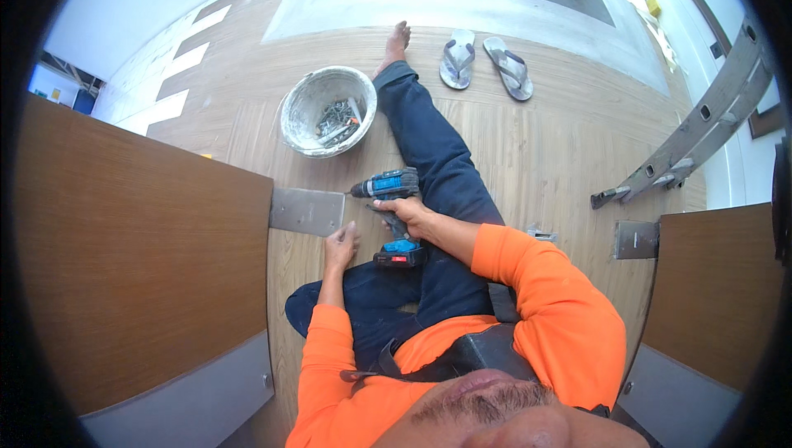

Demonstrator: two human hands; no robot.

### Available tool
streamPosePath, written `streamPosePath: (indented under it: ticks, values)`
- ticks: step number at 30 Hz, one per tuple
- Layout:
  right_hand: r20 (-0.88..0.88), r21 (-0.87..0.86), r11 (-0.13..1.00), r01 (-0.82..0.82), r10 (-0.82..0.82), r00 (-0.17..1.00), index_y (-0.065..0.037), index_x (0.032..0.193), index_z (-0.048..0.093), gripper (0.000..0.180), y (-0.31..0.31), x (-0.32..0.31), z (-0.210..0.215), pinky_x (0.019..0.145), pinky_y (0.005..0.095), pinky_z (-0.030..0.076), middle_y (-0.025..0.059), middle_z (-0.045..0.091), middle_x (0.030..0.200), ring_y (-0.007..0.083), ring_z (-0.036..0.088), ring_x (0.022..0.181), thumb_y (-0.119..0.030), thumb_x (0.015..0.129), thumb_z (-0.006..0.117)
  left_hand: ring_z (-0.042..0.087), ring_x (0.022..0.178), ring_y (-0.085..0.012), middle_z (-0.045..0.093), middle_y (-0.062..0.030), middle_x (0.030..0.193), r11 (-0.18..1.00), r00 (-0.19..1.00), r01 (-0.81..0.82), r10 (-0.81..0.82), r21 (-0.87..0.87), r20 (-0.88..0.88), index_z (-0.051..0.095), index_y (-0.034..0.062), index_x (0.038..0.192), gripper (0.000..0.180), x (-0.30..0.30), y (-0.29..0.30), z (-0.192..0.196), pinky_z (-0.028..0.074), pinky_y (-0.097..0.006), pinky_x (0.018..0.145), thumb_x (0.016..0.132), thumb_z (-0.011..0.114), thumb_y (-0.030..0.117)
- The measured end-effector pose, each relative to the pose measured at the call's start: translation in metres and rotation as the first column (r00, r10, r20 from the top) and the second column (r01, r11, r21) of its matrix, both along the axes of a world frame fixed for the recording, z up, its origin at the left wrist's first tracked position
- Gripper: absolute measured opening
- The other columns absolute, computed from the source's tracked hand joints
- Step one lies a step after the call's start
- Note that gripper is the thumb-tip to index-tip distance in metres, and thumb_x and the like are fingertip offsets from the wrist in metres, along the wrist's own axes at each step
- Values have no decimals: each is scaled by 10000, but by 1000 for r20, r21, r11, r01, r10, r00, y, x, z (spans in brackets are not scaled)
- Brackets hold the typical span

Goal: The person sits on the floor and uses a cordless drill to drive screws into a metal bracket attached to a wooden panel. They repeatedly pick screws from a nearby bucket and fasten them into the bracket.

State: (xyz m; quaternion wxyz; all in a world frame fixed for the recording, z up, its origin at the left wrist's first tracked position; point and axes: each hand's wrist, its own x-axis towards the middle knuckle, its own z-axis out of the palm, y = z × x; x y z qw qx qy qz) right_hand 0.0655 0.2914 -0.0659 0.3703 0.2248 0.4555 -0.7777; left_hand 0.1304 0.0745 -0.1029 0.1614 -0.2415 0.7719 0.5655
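Note:
My right hand (404,213) is wrapped round the grip of a blue and black cordless drill (394,181), which lies level and points left. Its tip is at the upper right corner of a flat metal plate (307,210); whether it touches cannot be made out. That plate sticks out from the edge of a brown wooden panel (148,250) on the left. Close to the plate's lower right corner is my left hand (340,248), its fingers curled together. Anything between those fingers is too small to tell.
A bucket (328,111) with screws and small tools stands beyond the plate. Flip-flops (487,64) lie past my outstretched leg. A ladder (685,134) leans at the right, near another wooden panel (714,291) with a smaller metal plate (637,240).

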Motion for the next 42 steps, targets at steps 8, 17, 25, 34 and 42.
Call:
streamPosePath:
  ticks: [8, 17, 25, 34, 42]
  values:
    - [-771, 46, 986, 159, -66, 633, -44, 1069, 695, 234, 5, 6, 8, 755, 332, 542, 46, 725, 963, 139, 681, 871, -179, 887, 754, 697, 772, -183, 730, -141, 865, 985, 986, 99, -116, -138, -118, 698, -38, 1120, 515, 3, -10, -15, 530, -318, 698, 964, 599, 443]
    - [-847, 344, 939, -18, 318, 425, -48, 1039, 682, 222, -2, 24, 20, 700, 329, 507, 44, 673, 873, 157, 611, 785, -219, 908, 733, 692, 811, -243, 730, -157, 869, 946, 973, 154, -196, -286, -123, 717, 2, 1111, 488, 8, -12, -16, 523, -354, 756, 935, 622, 447]
    - [-808, 441, 895, -65, 428, 404, -60, 1100, 679, 295, -3, 21, 14, 746, 332, 522, 59, 692, 931, 160, 623, 832, -273, 905, 739, 676, 820, -209, 734, -148, 916, 921, 963, 168, -229, -351, -141, 694, -8, 1176, 500, 5, -6, -10, 531, -345, 761, 913, 669, 418]
    - [-732, 368, 919, -139, 378, 567, -48, 1108, 687, 275, -4, 24, 29, 728, 330, 518, 62, 690, 916, 165, 624, 817, -215, 897, 744, 664, 808, -144, 734, -110, 939, 975, 978, 105, -137, -199, -160, 676, -24, 1204, 474, 3, -9, -18, 529, -296, 732, 939, 665, 369]
    - [-728, 449, 884, -126, 444, 522, -48, 1105, 690, 276, -4, 22, 24, 777, 320, 520, 66, 707, 958, 162, 645, 870, -210, 890, 751, 619, 737, -88, 719, -82, 935, 974, 995, -55, 72, 219, -72, 668, -9, 1187, 520, -2, -13, -19, 510, -247, 626, 947, 650, 452]
